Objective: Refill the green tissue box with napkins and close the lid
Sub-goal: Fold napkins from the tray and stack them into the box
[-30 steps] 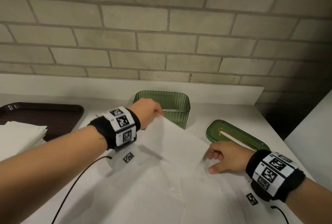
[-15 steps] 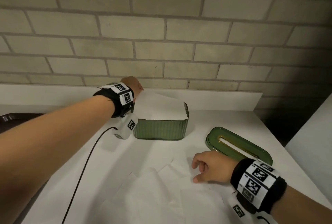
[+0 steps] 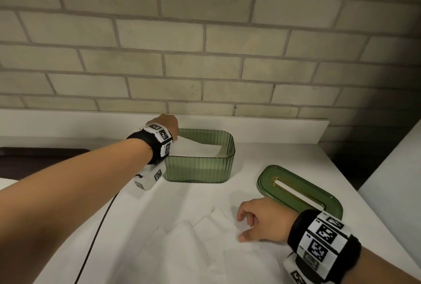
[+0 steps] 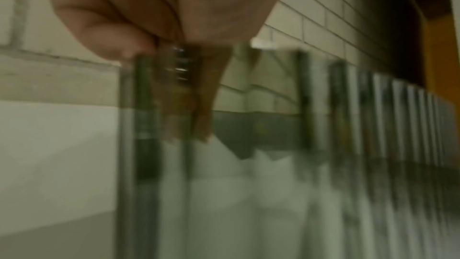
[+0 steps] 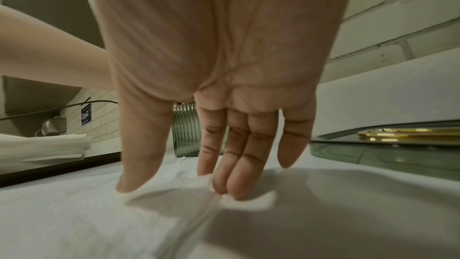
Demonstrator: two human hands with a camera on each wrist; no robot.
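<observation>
The open green ribbed tissue box (image 3: 200, 167) stands near the back wall, and a white napkin (image 3: 198, 149) slopes down inside it. My left hand (image 3: 169, 124) is at the box's back left corner, fingers curled on the napkin's raised edge; the left wrist view is blurred and shows curled fingers (image 4: 112, 27) above the box wall (image 4: 361, 125). The green lid (image 3: 298, 190) with a gold-rimmed slot lies flat to the right of the box. My right hand (image 3: 241, 226) rests with straight fingertips (image 5: 231, 190) on loose unfolded napkins (image 3: 205, 252) on the table.
A dark brown tray (image 3: 34, 154) sits at the left with a stack of folded napkins (image 5: 42, 147) on it. A black cable (image 3: 98, 233) runs under my left arm. The brick wall and a white ledge (image 3: 273, 129) close off the back.
My left hand carried a napkin from the table to the box and lowered it from over the rim down inside. My right hand stayed on the loose napkins.
</observation>
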